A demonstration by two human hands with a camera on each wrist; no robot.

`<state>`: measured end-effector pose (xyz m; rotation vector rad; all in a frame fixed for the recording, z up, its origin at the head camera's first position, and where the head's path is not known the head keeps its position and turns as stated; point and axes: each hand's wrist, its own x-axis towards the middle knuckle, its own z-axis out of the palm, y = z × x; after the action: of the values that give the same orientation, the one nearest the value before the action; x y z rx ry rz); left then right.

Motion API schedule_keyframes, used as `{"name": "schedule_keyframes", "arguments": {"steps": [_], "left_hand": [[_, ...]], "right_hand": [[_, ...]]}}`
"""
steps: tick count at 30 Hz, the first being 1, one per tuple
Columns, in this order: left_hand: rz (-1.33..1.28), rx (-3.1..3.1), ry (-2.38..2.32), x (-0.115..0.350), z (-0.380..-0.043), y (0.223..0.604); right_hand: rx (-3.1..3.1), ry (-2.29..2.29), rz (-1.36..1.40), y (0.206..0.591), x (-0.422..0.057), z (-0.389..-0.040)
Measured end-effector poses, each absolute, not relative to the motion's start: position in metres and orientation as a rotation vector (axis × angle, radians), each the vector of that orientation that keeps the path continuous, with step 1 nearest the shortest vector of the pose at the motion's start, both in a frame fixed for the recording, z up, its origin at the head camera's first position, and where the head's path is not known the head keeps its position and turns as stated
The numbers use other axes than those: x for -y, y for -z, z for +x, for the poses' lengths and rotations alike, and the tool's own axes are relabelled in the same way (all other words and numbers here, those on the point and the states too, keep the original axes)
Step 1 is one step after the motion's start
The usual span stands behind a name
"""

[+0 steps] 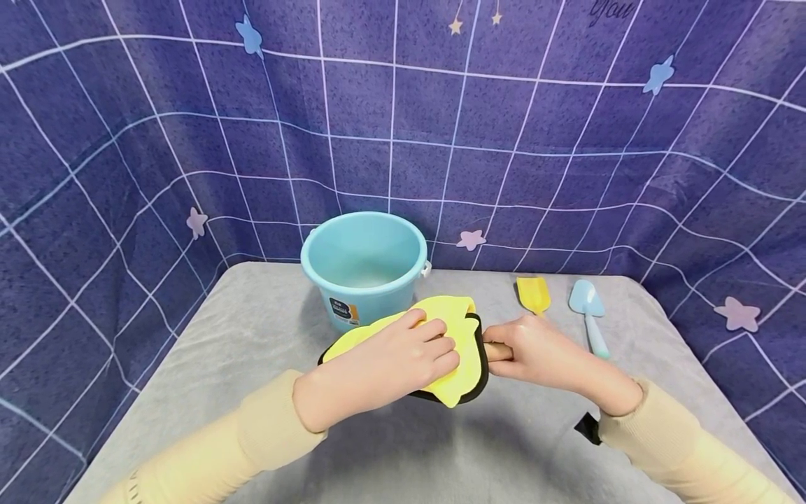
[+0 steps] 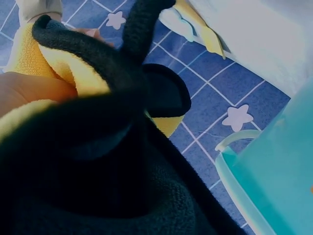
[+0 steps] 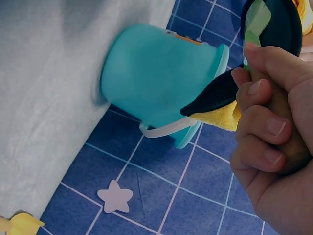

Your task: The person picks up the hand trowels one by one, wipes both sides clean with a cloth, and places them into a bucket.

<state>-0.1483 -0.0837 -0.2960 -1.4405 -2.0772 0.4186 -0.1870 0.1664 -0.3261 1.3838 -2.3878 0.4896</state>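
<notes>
My left hand (image 1: 409, 353) grips a cloth (image 1: 466, 353), yellow on one side with a black border, its dark side showing in the left wrist view. The cloth is folded around the head end of a small hand tool. In the head view that head is hidden; the right wrist view shows a pale green tool head (image 3: 257, 22) against the dark cloth. My right hand (image 1: 535, 350) holds the tool by its wooden handle (image 1: 497, 352), fingers curled round it. Both hands are close together, in front of a light blue bucket (image 1: 384, 301).
A yellow shovel (image 1: 534, 294) and a light blue trowel (image 1: 587, 297) lie at the right on the grey cloth-covered table (image 1: 252, 308). A small black object (image 1: 588, 428) shows beside the right sleeve. Behind hangs a blue grid-patterned curtain (image 1: 428, 105) with stars.
</notes>
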Motion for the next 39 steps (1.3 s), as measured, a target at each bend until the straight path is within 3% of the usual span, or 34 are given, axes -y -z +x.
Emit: {"name": "schedule_keyframes", "arguments": {"steps": [39], "left_hand": [[-1.404,2.075,-0.261,0.137,-0.145,0.302]], "right_hand": [[2.424,-0.531,1.362,0.328,-0.181,-0.185]]}}
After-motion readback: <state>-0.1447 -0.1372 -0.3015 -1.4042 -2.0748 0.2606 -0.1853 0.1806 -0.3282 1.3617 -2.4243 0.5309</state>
